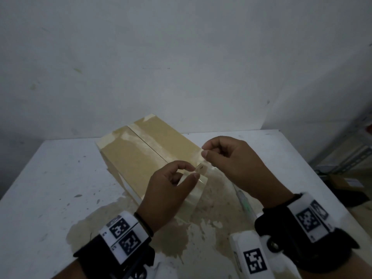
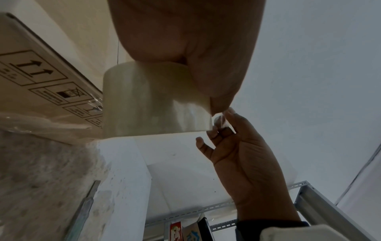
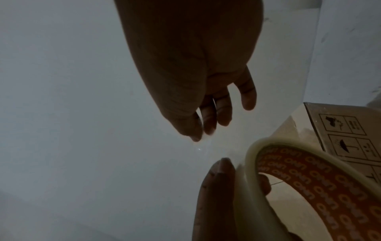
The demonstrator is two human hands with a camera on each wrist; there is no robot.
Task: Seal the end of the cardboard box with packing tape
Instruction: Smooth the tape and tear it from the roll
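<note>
A brown cardboard box [image 1: 136, 158] lies on the white table [image 1: 50, 188], with clear tape along its top seam and printed handling symbols on its side [image 2: 41, 78] [image 3: 346, 130]. My left hand [image 1: 192, 173] grips a roll of clear packing tape [image 1: 193, 200] at the box's near end; the thumb [image 3: 216, 195] lies on the roll's outside, fingers through its orange core [image 3: 309, 184]. My right hand [image 1: 203, 151] pinches the free tape end [image 2: 221, 120] between thumb and forefinger, just above the roll [image 2: 152, 99]. A short clear strip runs between the two hands.
A slim greenish tool [image 1: 244, 202], perhaps a cutter, lies on the table to the right of the box. The tabletop has a worn brown patch [image 1: 181, 238] near the front edge. Grey metal shelving [image 1: 346, 156] stands off to the right. A pale wall rises behind the table.
</note>
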